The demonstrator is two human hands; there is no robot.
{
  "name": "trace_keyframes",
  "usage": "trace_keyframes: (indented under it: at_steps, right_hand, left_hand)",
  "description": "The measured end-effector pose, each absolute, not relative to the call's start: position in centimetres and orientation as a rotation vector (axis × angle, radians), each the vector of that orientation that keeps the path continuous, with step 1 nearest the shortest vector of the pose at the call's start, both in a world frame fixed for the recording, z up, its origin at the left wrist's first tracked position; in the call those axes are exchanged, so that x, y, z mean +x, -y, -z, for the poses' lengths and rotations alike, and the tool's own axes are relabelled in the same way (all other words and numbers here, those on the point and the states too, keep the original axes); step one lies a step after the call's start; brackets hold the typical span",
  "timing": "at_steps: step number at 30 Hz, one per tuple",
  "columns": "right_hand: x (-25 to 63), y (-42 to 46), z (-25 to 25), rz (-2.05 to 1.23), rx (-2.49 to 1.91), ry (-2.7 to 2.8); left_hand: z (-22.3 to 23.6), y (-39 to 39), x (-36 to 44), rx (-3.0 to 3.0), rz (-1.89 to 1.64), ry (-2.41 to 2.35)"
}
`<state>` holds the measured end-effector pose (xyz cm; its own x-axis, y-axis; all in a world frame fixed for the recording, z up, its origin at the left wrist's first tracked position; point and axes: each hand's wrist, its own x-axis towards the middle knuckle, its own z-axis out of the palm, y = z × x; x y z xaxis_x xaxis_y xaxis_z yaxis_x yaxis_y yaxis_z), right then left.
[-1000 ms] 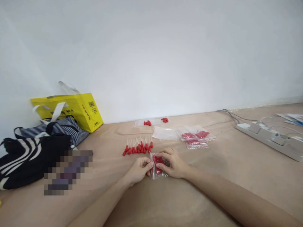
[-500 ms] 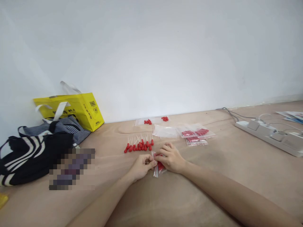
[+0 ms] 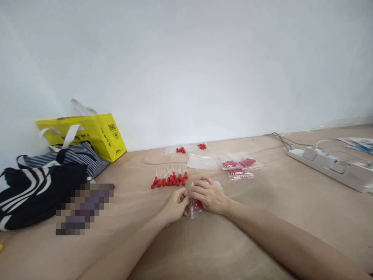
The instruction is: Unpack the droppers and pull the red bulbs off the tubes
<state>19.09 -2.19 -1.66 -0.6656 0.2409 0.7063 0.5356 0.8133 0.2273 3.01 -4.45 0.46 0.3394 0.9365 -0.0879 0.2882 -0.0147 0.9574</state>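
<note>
A small clear zip bag with red-bulbed pieces inside lies on the table in front of me. My left hand pinches the left edge of this bag between thumb and fingers. Over its top and right side, my right hand is curled with the fingers pressed on the plastic, hiding most of the contents. Just beyond my left hand lie several glass droppers with red rubber bulbs, their thin tubes pointing away from me.
Filled zip bags lie beyond my right hand, beside a flat clear bag. Small piles of red bulbs sit near the wall. A power strip is at right; a yellow bag and a black striped bag stand at left.
My right hand has slid left over the bag, covering more of it, and its fingers have drawn close to my left hand. My left hand stays at the bag's edge.
</note>
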Motion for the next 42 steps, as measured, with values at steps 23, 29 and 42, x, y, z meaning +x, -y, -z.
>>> trace_keyframes:
  at_steps: [23,29,42]
  right_hand:
    - [18.9,2.7,1.7,0.335,-0.553,2.212]
    - [20.1,3.2,0.8,-0.004,-0.672,2.194]
    - [24.2,2.7,2.0,-0.39,-0.994,2.395]
  left_hand:
    - [-0.3,4.1,2.6,1.505,-0.864,-1.074]
    - [0.4,3.7,2.4,1.571,-0.894,-1.156]
    - [0.3,3.9,1.1,2.11,-0.854,-1.46]
